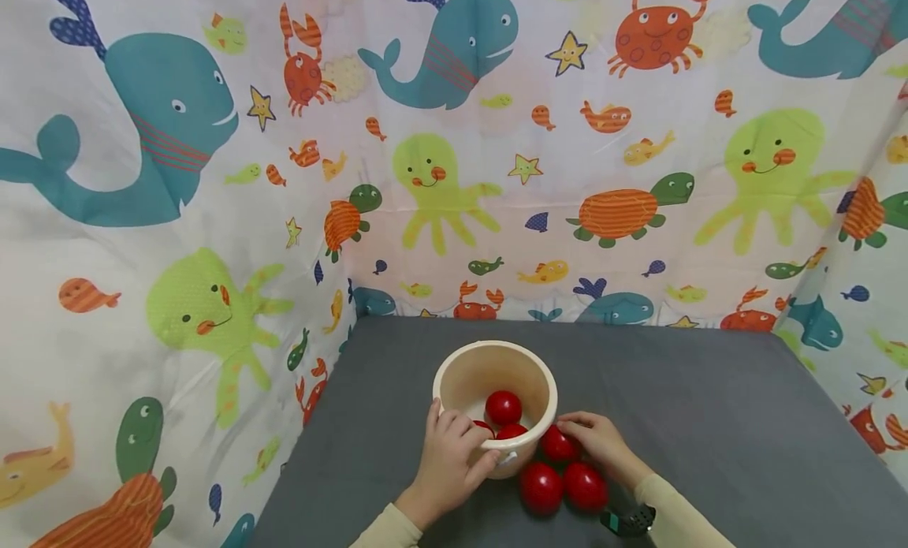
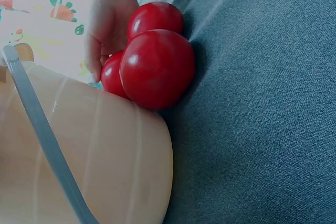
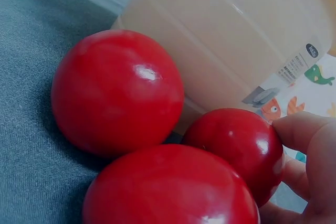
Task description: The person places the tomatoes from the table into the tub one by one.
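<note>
A cream plastic bucket (image 1: 461,382) stands on the grey cloth, several glossy red balls in and around it. My left hand (image 1: 450,461) grips its near-left rim, fingers over the edge and thumb outside. Inside lie a red ball (image 1: 504,407) and two more partly hidden by the near rim and my fingers. My right hand (image 1: 603,445) holds a red ball (image 3: 236,150) against the bucket's right side, thumb and fingers around it in the right wrist view. Two other red balls, one nearer the bucket (image 1: 541,489) and one to its right (image 1: 586,486), rest beside it.
Dark grey cloth (image 1: 674,390) covers the table. A white curtain (image 1: 468,288) printed with sea animals surrounds it at the back and sides. The bucket's grey handle (image 2: 47,140) hangs along its outer wall. A dark band (image 1: 627,521) is on the right wrist.
</note>
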A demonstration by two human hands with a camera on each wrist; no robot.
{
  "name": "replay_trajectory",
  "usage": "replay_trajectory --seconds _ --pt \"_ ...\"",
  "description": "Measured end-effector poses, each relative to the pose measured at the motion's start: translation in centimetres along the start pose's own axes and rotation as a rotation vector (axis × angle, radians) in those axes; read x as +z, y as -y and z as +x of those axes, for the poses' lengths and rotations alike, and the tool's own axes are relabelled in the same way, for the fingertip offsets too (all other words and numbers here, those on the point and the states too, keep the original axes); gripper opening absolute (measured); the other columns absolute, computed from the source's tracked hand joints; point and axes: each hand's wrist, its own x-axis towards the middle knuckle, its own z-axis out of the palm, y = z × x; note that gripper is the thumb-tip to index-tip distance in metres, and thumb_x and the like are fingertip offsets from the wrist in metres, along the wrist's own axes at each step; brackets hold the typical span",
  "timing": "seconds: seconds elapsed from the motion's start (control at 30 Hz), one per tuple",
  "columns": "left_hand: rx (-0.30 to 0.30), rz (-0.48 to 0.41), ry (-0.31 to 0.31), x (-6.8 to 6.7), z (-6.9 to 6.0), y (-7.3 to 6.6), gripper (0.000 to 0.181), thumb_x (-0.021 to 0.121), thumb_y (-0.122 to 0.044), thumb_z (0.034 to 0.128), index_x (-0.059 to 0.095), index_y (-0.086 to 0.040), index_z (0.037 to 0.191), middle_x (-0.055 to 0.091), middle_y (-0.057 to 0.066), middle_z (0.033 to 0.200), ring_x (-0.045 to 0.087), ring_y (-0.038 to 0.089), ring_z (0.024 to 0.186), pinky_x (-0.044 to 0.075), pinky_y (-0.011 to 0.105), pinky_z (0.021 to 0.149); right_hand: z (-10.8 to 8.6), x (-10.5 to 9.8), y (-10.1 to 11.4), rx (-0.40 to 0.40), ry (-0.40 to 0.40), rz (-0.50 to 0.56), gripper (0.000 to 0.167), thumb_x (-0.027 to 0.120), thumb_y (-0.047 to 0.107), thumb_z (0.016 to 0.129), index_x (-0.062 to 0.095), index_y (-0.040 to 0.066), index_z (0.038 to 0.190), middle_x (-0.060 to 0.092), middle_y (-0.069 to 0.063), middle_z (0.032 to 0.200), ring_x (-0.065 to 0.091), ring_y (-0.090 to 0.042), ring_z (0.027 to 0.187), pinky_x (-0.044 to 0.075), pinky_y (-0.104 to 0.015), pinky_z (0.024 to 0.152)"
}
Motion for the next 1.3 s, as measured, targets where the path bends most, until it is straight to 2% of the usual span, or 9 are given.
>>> replay_trajectory --seconds 0.13,0.33,0.47,0.63,0.87,1.03,1.3 --pt "-0.009 -0.009 0.005 0.0 -0.2 -0.4 0.015 0.066 -0.041 0.0905 0.069 -0.026 0.089 0.061 -0.006 0.085 0.056 0.016 0.094 0.038 0.072 0.101 -0.3 -0.1 -0.4 0.008 -0.009 0.001 0.034 0.068 0.021 0.095 0.071 -0.004 0.117 0.075 -0.015 0.109 0.066 -0.013 0.087 0.057 -0.028 0.073" --pt "-0.028 -0.016 0.018 -0.4 0.1 -0.2 0.014 0.069 -0.039 0.0876 0.07 -0.025 0.09 0.062 -0.005 0.085 0.057 0.018 0.096 0.038 0.072 0.103 0.2 0.0 -0.6 0.007 0.001 0.027 0.036 0.068 0.024 0.095 0.07 -0.003 0.12 0.075 -0.013 0.109 0.066 -0.013 0.086 0.058 -0.03 0.073" --pt "-0.035 -0.009 0.017 -0.4 -0.4 -0.4 0.014 0.069 -0.039 0.0872 0.07 -0.026 0.09 0.061 -0.005 0.084 0.057 0.018 0.095 0.038 0.072 0.103 0.0 0.2 -0.9 0.028 -0.003 0.033 0.036 0.068 0.022 0.095 0.069 -0.004 0.12 0.075 -0.013 0.107 0.065 -0.014 0.083 0.057 -0.031 0.07" --pt "-0.011 -0.005 -0.012 -0.1 -0.7 -0.6 0.011 0.068 -0.037 0.0877 0.07 -0.026 0.09 0.061 -0.006 0.084 0.056 0.016 0.093 0.04 0.071 0.099 -0.3 0.1 -1.3 0.048 -0.015 0.04 0.036 0.067 0.022 0.095 0.069 -0.005 0.12 0.074 -0.014 0.108 0.065 -0.014 0.084 0.058 -0.031 0.07" --pt "-0.02 -0.02 0.013 -0.2 0.0 0.0 0.013 0.067 -0.037 0.088 0.07 -0.025 0.091 0.062 -0.005 0.085 0.056 0.018 0.095 0.037 0.073 0.103 0.0 -0.2 -0.8 0.033 -0.006 0.117 0.039 0.066 0.022 0.095 0.067 -0.006 0.123 0.073 -0.003 0.096 0.06 -0.013 0.078 0.054 -0.028 0.066" --pt "-0.005 -0.022 0.0 -0.1 -0.1 0.2 0.013 0.067 -0.036 0.088 0.07 -0.023 0.09 0.061 -0.004 0.083 0.056 0.019 0.093 0.037 0.073 0.101 -0.1 -0.5 -0.7 0.054 -0.011 0.163 0.04 0.066 0.021 0.096 0.065 -0.006 0.126 0.072 -0.001 0.093 0.059 -0.014 0.076 0.054 -0.029 0.065" --pt "-0.006 -0.031 0.001 0.1 -0.1 0.1 0.017 0.065 -0.039 0.0905 0.069 -0.023 0.089 0.06 -0.004 0.082 0.056 0.02 0.093 0.036 0.072 0.103 0.0 -2.2 -0.3 0.077 -0.013 0.202 0.043 0.062 0.024 0.099 0.061 -0.005 0.13 0.071 -0.008 0.106 0.063 -0.017 0.085 0.063 -0.044 0.074"
